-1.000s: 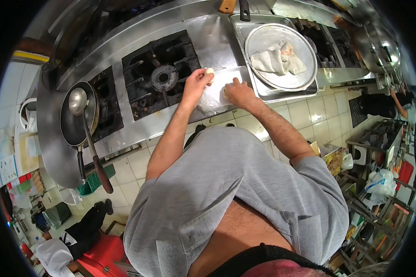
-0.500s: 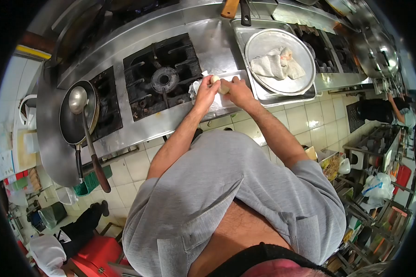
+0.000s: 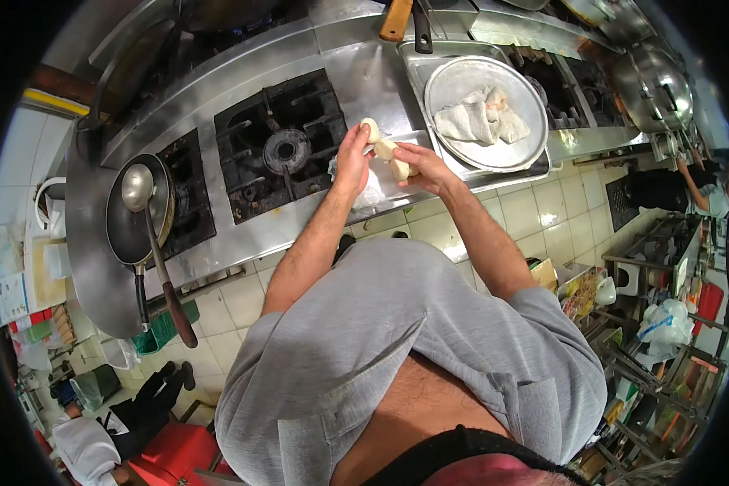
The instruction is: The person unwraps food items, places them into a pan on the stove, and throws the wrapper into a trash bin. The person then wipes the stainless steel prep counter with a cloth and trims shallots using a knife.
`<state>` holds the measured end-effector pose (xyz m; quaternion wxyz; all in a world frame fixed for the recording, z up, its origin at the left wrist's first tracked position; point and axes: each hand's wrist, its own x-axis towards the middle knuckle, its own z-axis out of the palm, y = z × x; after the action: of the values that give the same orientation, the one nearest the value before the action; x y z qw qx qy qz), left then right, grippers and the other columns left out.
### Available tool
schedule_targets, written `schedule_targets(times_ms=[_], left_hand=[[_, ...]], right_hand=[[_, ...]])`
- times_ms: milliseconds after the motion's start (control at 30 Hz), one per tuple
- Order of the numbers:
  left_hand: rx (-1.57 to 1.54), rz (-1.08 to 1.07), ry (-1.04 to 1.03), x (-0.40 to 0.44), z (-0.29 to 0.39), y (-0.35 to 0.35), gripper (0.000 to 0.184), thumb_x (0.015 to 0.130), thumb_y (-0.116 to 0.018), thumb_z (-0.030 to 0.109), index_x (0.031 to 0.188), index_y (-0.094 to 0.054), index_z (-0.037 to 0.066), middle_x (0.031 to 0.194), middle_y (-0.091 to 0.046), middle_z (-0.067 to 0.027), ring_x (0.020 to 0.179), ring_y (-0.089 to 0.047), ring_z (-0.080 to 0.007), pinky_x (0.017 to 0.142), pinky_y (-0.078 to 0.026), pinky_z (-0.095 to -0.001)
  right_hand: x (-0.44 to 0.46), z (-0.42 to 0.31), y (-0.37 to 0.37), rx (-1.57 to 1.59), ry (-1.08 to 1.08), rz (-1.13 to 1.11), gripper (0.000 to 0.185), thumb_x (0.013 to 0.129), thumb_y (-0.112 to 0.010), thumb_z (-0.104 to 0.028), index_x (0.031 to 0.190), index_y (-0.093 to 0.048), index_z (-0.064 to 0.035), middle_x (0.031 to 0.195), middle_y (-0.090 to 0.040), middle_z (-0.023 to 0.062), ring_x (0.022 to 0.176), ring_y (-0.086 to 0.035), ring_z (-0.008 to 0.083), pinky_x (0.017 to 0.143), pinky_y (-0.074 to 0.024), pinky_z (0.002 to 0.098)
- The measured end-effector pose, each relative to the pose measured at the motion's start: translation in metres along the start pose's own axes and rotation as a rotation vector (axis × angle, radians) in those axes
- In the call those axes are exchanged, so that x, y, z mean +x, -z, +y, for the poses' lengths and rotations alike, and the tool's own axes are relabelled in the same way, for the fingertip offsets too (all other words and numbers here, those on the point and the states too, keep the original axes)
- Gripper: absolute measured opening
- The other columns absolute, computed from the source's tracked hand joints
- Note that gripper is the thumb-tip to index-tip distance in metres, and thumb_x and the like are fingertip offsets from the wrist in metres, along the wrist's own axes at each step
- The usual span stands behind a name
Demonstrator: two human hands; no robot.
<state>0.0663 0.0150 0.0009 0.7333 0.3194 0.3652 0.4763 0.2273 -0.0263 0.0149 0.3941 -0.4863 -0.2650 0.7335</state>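
Near the stove's front edge, my left hand [image 3: 353, 161] is closed on a small, pale, rounded piece [image 3: 370, 130] held up by the fingertips. Just to its right, my right hand [image 3: 426, 168] grips two more off-white pieces [image 3: 399, 168], one above the other. They look smooth and soft-edged, but I cannot tell what food they are. The hands are close together, and the pieces nearly meet between them. Underneath lies a shiny, light-coloured tray [image 3: 373, 197], partly hidden by the hands.
On the right, a round metal lid or platter [image 3: 502, 73] bears a folded cloth [image 3: 466, 121]. A gas burner [image 3: 287, 151] is left of my hands. Farther left sits a frying pan [image 3: 121, 231] with a ladle [image 3: 138, 186] across it. Other people are at both sides.
My hands have drawn slightly apart, and the pale pieces show more plainly, with two visible in the right hand. The view has shifted a little.
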Motion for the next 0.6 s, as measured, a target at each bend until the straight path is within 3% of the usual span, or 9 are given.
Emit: schedule_targets(times_ms=[33,133,233,267,300,333,400,467,600], left_hand=[[-0.103,0.036,-0.04,-0.001,0.001,-0.003,0.033,0.089,-0.052,0.03,0.114,-0.047,0.01,0.104,-0.051,0.0009,0.098,-0.045,-0.012,0.085,-0.036,-0.0357],[-0.253,0.076,-0.074,-0.001,0.006,-0.006,0.033,0.088,-0.052,0.029,0.116,-0.045,0.015,0.103,-0.049,0.0016,0.099,-0.043,-0.0137,0.083,-0.036,-0.0386],[-0.393,0.151,0.035,-0.007,0.005,-0.016,0.03,0.086,-0.049,0.029,0.116,-0.044,0.024,0.107,-0.046,0.0011,0.101,-0.043,-0.0195,0.081,-0.039,-0.0402],[-0.451,0.174,-0.003,-0.002,-0.005,-0.015,0.028,0.088,-0.048,0.032,0.112,-0.046,0.02,0.104,-0.049,-0.0008,0.099,-0.047,-0.0208,0.082,-0.041,-0.0387],[-0.553,0.136,0.044,0.004,-0.012,-0.006,0.028,0.088,-0.047,0.034,0.11,-0.047,0.017,0.102,-0.052,-0.0026,0.096,-0.05,-0.0221,0.081,-0.043,-0.0381],[-0.654,0.093,0.092,0.0,0.004,-0.014,0.029,0.088,-0.047,0.036,0.108,-0.049,0.014,0.099,-0.054,-0.0044,0.092,-0.053,-0.0234,0.081,-0.045,-0.0375],[-0.636,0.11,0.082,0.001,0.009,-0.018,0.036,0.087,-0.047,0.041,0.097,-0.053,0.007,0.093,-0.059,-0.0077,0.084,-0.058,-0.0239,0.076,-0.049,-0.0382],[-0.639,0.068,0.098,0.014,-0.004,-0.001,0.038,0.087,-0.046,0.044,0.094,-0.054,0.008,0.09,-0.06,-0.0073,0.084,-0.058,-0.0236,0.076,-0.049,-0.0374],[-0.673,0.045,0.078,0.013,-0.003,0.005,0.041,0.088,-0.043,0.045,0.094,-0.057,0.007,0.092,-0.06,-0.0057,0.085,-0.057,-0.0237,0.079,-0.047,-0.0378]], right_hand=[[0.001,-0.001,0.003,0.082,0.003,-0.097,0.057,0.081,-0.065,-0.03,0.126,-0.043,-0.0035,0.099,-0.056,0.0052,0.084,-0.056,0.0141,0.057,-0.0536,0.0295],[-0.006,-0.007,-0.003,0.13,0.065,-0.109,0.054,0.081,-0.064,-0.029,0.125,-0.044,-0.0038,0.101,-0.056,0.0049,0.086,-0.056,0.0132,0.059,-0.054,0.0297],[-0.007,-0.009,-0.023,-0.126,0.215,0.068,0.047,0.081,-0.064,-0.026,0.119,-0.051,-0.002,0.097,-0.057,0.0065,0.081,-0.056,0.0125,0.057,-0.0507,0.0279],[-0.002,-0.008,-0.029,-0.256,0.258,0.116,0.044,0.081,-0.064,-0.024,0.117,-0.053,-0.0019,0.095,-0.058,0.0055,0.08,-0.056,0.0121,0.057,-0.0498,0.0275],[-0.004,-0.008,-0.039,-0.456,0.419,0.15,0.045,0.08,-0.065,-0.023,0.117,-0.053,-0.0002,0.098,-0.057,0.0088,0.086,-0.056,0.0149,0.066,-0.0494,0.0284],[-0.004,-0.004,-0.045,-0.724,0.643,0.202,0.046,0.078,-0.065,-0.017,0.119,-0.051,-0.0019,0.109,-0.052,0.0153,0.099,-0.051,0.0224,0.083,-0.0443,0.0321],[0.002,0.009,-0.057,-0.821,0.712,0.3,0.047,0.071,-0.06,-0.005,0.117,-0.051,-0.0078,0.113,-0.046,0.0229,0.107,-0.044,0.0354,0.093,-0.0369,0.0391],[-0.004,0.005,-0.063,-0.918,0.716,0.242,0.05,0.071,-0.058,-0.003,0.119,-0.048,-0.0099,0.117,-0.038,0.0225,0.109,-0.04,0.0376,0.094,-0.0364,0.0391],[-0.019,-0.008,-0.073,-0.824,0.774,0.266,0.049,0.072,-0.057,0.001,0.119,-0.047,-0.0061,0.11,-0.041,0.0208,0.107,-0.041,0.0366,0.094,-0.0372,0.0396]])
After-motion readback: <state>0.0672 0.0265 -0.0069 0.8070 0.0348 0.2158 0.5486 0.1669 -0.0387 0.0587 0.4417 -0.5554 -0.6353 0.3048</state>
